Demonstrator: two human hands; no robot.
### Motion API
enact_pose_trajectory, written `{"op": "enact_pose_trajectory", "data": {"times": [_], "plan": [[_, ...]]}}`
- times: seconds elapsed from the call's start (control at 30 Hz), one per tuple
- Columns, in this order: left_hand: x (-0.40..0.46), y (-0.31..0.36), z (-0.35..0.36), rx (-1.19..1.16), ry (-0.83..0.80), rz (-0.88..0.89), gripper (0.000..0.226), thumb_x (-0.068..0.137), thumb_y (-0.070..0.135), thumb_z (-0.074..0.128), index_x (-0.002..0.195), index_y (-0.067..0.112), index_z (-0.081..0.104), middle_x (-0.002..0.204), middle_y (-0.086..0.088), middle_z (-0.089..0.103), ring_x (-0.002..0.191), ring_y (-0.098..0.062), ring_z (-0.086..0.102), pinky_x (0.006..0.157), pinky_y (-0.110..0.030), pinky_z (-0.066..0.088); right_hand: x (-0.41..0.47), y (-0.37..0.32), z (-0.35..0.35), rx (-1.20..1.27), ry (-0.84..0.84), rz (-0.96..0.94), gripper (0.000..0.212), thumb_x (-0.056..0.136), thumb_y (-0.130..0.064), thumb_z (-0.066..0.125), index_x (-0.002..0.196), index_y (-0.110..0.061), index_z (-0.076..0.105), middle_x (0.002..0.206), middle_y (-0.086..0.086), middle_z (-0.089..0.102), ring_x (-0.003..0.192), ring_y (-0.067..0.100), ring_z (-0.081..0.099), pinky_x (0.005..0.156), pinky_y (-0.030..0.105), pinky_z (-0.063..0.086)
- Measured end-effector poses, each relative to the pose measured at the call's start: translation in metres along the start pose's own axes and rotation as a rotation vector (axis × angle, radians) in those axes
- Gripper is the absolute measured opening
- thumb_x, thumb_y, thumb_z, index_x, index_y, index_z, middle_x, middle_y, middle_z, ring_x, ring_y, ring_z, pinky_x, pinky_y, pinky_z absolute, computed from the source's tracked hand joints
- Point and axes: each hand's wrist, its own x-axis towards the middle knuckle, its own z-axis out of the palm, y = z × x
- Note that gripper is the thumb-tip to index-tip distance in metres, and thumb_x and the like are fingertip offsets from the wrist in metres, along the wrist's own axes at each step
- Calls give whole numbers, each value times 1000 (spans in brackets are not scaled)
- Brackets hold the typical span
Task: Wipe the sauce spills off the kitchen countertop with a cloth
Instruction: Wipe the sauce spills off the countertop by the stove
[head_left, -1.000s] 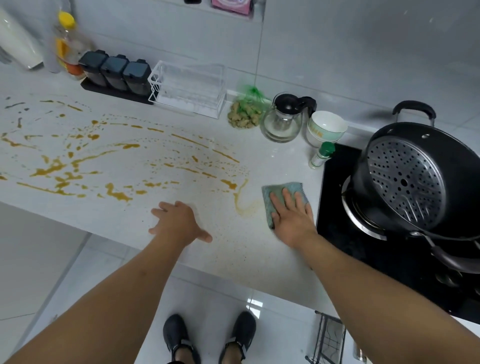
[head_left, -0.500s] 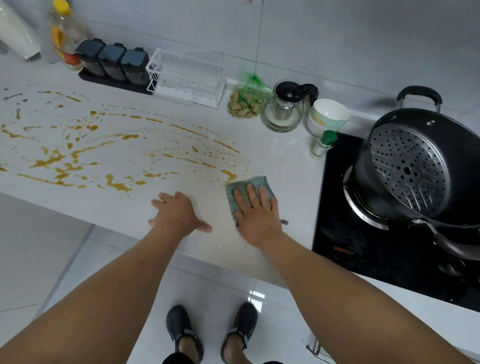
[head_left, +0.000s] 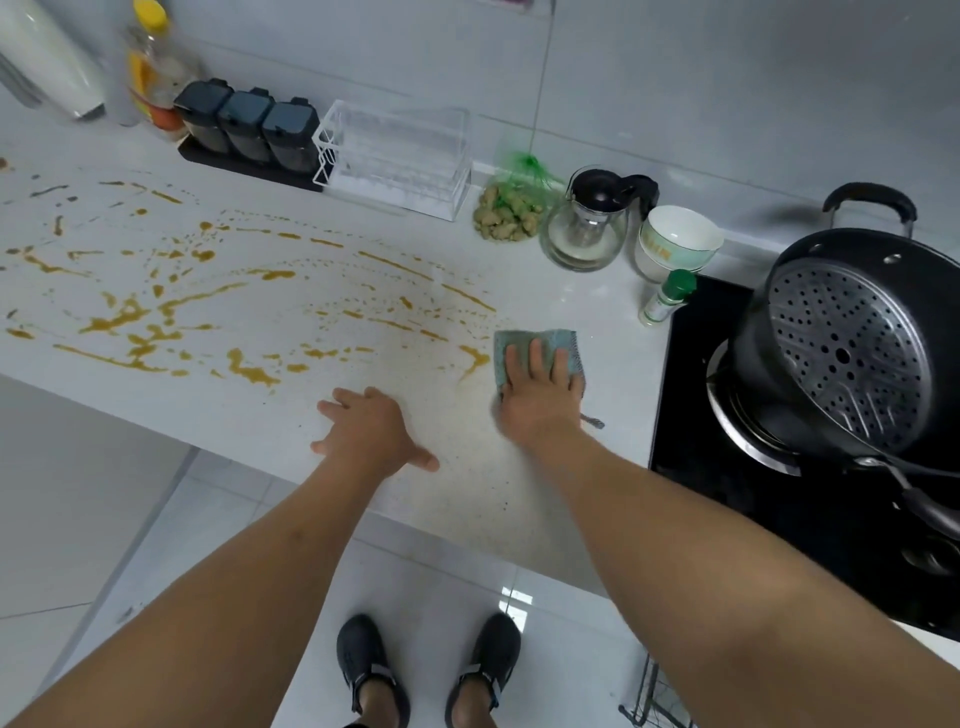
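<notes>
Brown sauce spills (head_left: 135, 317) streak and spot the left and middle of the white countertop (head_left: 613, 353). A teal cloth (head_left: 537, 344) lies flat at the right end of the spills. My right hand (head_left: 537, 402) presses down on it with straight fingers, covering its near half. A short sauce streak (head_left: 475, 358) curves just left of the cloth. My left hand (head_left: 369, 431) rests flat on the counter near its front edge, fingers spread, holding nothing.
Along the back wall stand bottles (head_left: 150, 67), dark spice jars (head_left: 247, 127), a clear rack (head_left: 397, 158), a bag of ginger (head_left: 509, 210), a glass teapot (head_left: 587, 226), a bowl (head_left: 678, 241) and a green-capped bottle (head_left: 667, 301). A black pot (head_left: 857, 343) sits on the cooktop (head_left: 691, 415) at right.
My right hand slid the cloth left into the sauce, then back toward the right and slightly away from me. The left hand stayed planted.
</notes>
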Motion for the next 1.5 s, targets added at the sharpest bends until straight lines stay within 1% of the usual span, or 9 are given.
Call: {"op": "enact_pose_trajectory", "data": {"times": [0.2,0.47,0.6,0.73,0.9,1.1,1.23,1.3,1.5], "plan": [[-2,-2,1,3,9,25,152,46,68,95,157,1,15,163,-33,9,150,-54,10,106,-77,34,-46,-16,29,-63,-29,-273,62,105,-43,25,162,-37,2,171,-5,-9,156,31,-13,124,54,0],[-3,-1,1,19,12,22,147,49,69,93,156,2,18,162,-32,12,150,-52,12,106,-76,35,3,91,-20,-42,-22,21,66,103,-44,28,162,-40,-2,171,-4,-7,157,32,-8,124,53,7],[1,2,1,6,7,1,146,46,68,94,155,2,21,162,-31,12,150,-51,12,105,-76,36,41,69,-31,33,-23,84,66,103,-47,29,161,-39,-1,171,-4,-10,156,36,-10,122,60,7],[1,1,1,-7,0,0,146,46,67,95,153,1,21,162,-32,11,150,-52,9,105,-77,34,35,10,-13,-36,-2,-68,66,102,-49,29,160,-35,2,171,-2,-8,155,36,-10,120,60,9],[2,-3,2,-10,17,15,148,43,67,96,153,1,21,162,-32,11,149,-54,12,104,-77,35,-25,-41,24,-63,2,-343,73,89,-49,1,159,-41,20,171,-4,13,157,33,2,120,56,11],[-1,-3,1,16,25,48,147,46,70,93,153,0,22,159,-34,17,147,-55,16,102,-77,37,-25,37,24,-15,120,-380,58,96,-51,21,148,-45,47,159,-4,43,151,33,30,120,50,26],[-2,2,0,35,15,39,146,48,70,93,153,-1,20,159,-34,15,148,-55,14,103,-77,37,20,87,-10,-47,77,-88,56,103,-45,27,159,-45,21,170,-4,17,156,30,8,124,47,17],[-2,3,-1,29,3,25,147,48,69,93,154,-1,19,161,-35,12,149,-55,11,104,-78,36,37,78,-22,-3,89,26,57,101,-44,33,157,-42,22,170,-3,14,155,34,6,120,51,19],[-2,0,-1,16,-3,31,152,50,68,93,157,-1,12,164,-34,3,151,-56,5,106,-79,32,5,-27,5,-74,85,-233,56,101,-44,33,157,-42,26,170,-1,16,156,37,7,119,56,15]]}}
